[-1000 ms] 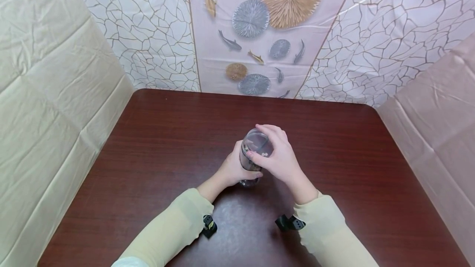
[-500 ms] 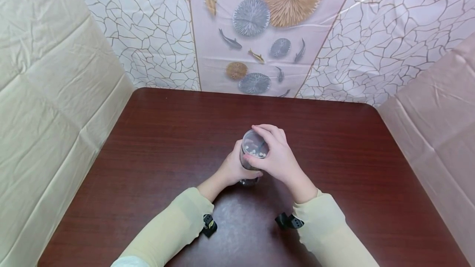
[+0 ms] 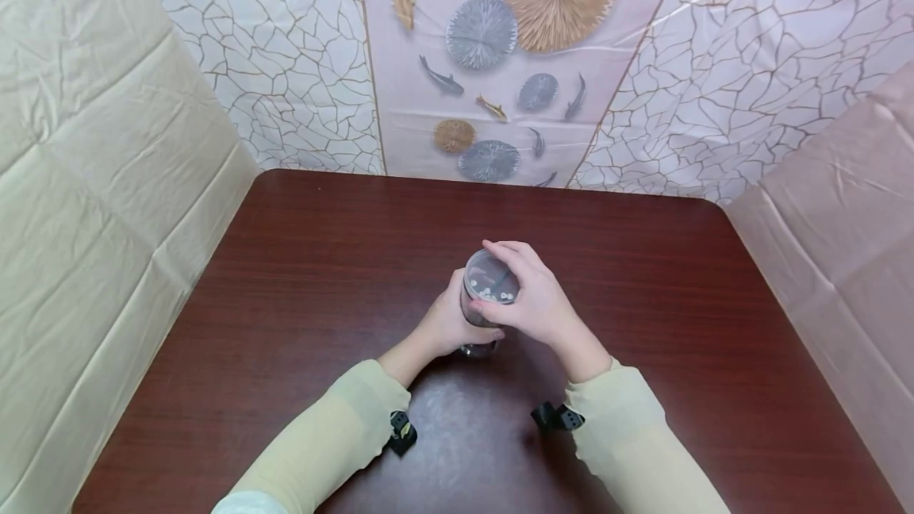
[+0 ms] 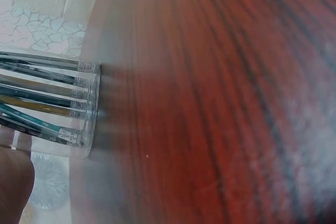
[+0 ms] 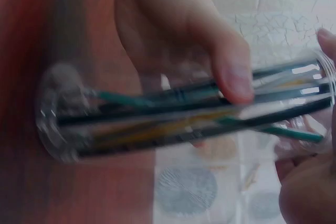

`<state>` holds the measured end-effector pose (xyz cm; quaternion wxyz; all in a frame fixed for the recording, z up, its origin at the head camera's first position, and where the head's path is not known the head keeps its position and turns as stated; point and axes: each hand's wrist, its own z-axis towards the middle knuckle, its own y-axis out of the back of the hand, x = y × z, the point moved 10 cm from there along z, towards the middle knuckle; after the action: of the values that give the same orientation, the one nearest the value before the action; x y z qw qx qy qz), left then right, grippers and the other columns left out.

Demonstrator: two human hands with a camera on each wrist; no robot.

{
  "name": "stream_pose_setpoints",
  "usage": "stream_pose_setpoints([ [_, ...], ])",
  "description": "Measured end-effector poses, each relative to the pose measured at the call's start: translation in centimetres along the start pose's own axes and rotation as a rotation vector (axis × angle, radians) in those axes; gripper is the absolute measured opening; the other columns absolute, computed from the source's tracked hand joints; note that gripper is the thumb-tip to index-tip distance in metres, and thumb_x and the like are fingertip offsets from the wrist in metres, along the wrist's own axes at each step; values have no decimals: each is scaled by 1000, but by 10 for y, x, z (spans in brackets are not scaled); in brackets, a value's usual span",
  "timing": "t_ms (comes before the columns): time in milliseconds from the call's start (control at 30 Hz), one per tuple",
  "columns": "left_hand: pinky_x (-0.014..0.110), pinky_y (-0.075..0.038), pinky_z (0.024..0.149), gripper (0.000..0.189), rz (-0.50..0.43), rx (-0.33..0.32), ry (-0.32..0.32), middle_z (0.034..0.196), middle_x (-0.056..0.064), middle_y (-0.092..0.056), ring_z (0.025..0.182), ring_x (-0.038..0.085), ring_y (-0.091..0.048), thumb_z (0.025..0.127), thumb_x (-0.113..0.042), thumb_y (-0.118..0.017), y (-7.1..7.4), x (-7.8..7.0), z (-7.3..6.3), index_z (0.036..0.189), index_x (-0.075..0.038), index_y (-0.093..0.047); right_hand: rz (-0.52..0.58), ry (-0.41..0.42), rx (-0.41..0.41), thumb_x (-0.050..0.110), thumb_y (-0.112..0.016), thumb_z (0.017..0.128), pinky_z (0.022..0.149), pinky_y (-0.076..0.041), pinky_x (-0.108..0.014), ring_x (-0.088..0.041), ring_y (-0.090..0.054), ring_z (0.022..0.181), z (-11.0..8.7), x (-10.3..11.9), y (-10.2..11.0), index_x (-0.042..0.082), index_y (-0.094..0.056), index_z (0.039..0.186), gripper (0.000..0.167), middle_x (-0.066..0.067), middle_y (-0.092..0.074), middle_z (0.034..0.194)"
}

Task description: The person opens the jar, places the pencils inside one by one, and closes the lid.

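Note:
A clear cylindrical jar (image 3: 477,350) stands at the middle of the table, full of pencils (image 5: 184,121) in black, yellow and green. My left hand (image 3: 457,320) grips the jar's side, its thumb across the near face. On top is a clear round lid (image 3: 493,270); my right hand (image 3: 537,296) holds it by the rim, thumb at the near edge and fingers at the far edge. Pale pencil ends show through the lid. In the left wrist view, silver pencil ferrules (image 4: 79,98) line up near the jar's base.
The dark red-brown wooden table (image 3: 321,260) has rounded far corners. Behind it hangs a patterned cloth (image 3: 286,46), and pale fabric (image 3: 93,220) drapes along both sides. A black wrist camera (image 3: 402,433) is strapped at each cuff.
The lid, tilted and a little to the right a second ago, now lies flatter over the jar's top. My right hand shifted slightly left with it; my left hand kept its grip.

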<state>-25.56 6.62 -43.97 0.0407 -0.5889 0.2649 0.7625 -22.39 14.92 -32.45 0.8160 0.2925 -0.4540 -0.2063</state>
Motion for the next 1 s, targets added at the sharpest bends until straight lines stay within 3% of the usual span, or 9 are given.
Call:
stream_pose_setpoints([
  [333, 35, -43, 92, 97, -2, 2, 5, 124, 5, -52, 110, 18, -52, 59, -25, -88, -1, 0, 0, 137, -14, -30, 14, -154, 92, 30, -85, 65, 88, -44, -40, -22, -53, 106, 0, -15, -3, 8, -40, 138, 88, -9, -52, 128],
  [600, 36, -43, 91, 93, 7, -9, -5, 123, 5, -53, 108, 18, -53, 60, -24, -88, 0, 1, -1, 134, -15, -32, 195, -209, 181, 21, -77, 75, 93, -39, -44, -24, -51, 109, -7, -24, -2, 10, -35, 141, 79, -9, -49, 130],
  [867, 38, -42, 92, 94, 15, -19, -23, 123, 6, -53, 109, 19, -53, 59, -25, -88, 1, 0, 0, 135, -14, -32, 167, -217, 86, 24, -84, 68, 96, -38, -43, -19, -49, 115, -11, -33, 3, 18, -44, 139, 82, -3, -52, 132],
  [1000, 38, -42, 92, 94, 16, -22, -23, 123, 6, -54, 108, 20, -53, 59, -24, -88, 1, 1, -1, 134, -14, -32, 191, -164, 5, 16, -86, 66, 97, -38, -35, -17, -49, 118, -14, -32, 6, 14, -45, 138, 83, -3, -54, 132],
])
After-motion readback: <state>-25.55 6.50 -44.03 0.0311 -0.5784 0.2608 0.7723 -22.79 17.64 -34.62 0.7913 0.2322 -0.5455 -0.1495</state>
